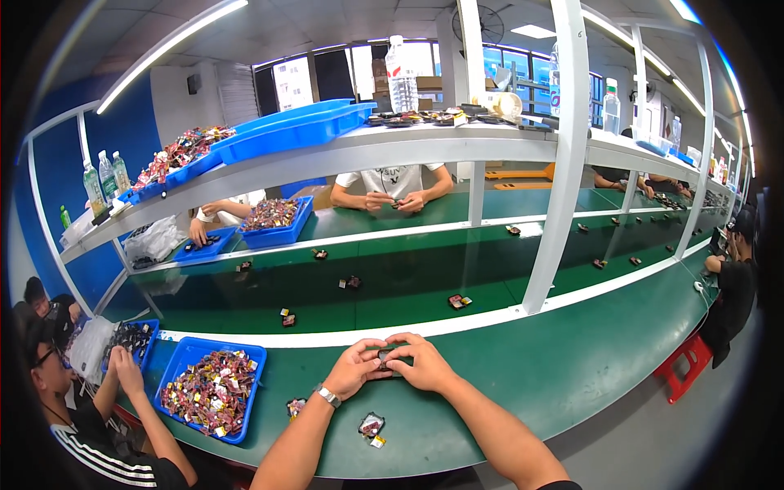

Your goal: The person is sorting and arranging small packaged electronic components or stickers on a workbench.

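Note:
My left hand (351,373) and my right hand (421,364) meet over the near green bench, fingertips pinched on one small dark framed piece (383,357). The fingers cover most of it, so its details are hidden. A metal-banded watch (328,395) is on my left wrist. Between my forearms lies a black-framed electronic piece (371,424) with a yellow-tagged end. A similar small piece (296,406) sits beside my left forearm, partly hidden by it. To the left, a blue tray (256,394) is heaped with small red, yellow and white electronic parts (211,392).
Beyond a white rail (327,337), several small pieces lie spaced along a green belt (400,286). A white post (557,188) and overhead shelf (392,147) stand ahead. Co-workers sit left (106,441), right (739,278) and across the belt. A red stool (684,367) is at right.

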`<state>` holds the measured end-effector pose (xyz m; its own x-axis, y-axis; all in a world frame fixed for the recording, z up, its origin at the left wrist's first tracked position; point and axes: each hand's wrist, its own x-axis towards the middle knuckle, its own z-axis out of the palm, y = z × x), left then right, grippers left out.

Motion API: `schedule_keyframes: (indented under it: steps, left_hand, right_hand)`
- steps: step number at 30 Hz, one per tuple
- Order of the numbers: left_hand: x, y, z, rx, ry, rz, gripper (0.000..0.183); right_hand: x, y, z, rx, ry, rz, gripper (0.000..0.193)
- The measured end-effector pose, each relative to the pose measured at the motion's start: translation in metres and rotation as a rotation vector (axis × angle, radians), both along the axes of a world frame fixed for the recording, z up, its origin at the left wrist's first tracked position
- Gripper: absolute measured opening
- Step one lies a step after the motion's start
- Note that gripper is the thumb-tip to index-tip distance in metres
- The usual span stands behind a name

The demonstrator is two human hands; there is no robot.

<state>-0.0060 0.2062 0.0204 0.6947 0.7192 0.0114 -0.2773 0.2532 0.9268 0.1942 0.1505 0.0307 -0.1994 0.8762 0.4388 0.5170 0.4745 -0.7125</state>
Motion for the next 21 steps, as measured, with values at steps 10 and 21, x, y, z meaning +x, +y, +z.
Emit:
schedule_keyframes:
  steps: [10,21]
  left_hand:
    - [-0.001,0.001,-0.006,0.046,0.006,0.058,0.012]
    - [0.001,-0.001,-0.003,0.048,0.068,0.056,0.016]
  right_hand:
    - [0.001,0.013,-0.017,-0.252,0.455,0.150,0.014]
    - [-0.004,0.003,-0.007,0.005,0.049,-0.013,0.014]
